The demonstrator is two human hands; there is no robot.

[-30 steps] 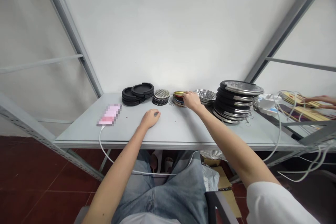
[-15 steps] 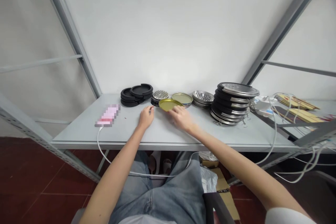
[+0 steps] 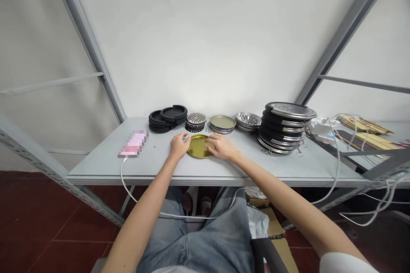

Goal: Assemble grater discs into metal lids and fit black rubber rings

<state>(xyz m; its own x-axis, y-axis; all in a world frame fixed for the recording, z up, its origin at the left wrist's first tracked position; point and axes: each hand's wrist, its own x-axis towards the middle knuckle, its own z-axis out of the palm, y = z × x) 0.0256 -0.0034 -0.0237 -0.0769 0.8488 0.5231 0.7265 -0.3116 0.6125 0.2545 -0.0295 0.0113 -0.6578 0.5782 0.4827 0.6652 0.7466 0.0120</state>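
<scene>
"Disc (image 3: 196,149) of shiny gold, round and shallow-rimmed, is seen on the grey table (image 3: 272,168); how are the fingers held?"

"The left hand (image 3: 180,145) is half curled at its left edge, thumb apart; by the right hand (image 3: 222,146), loosely spread fingers are laid over the opposite rim, though whether it is pinched cannot be told"

"Behind?"

"Studded metal discs (image 3: 196,118) are stacked beside smooth-topped round lids (image 3: 223,122)"
</scene>
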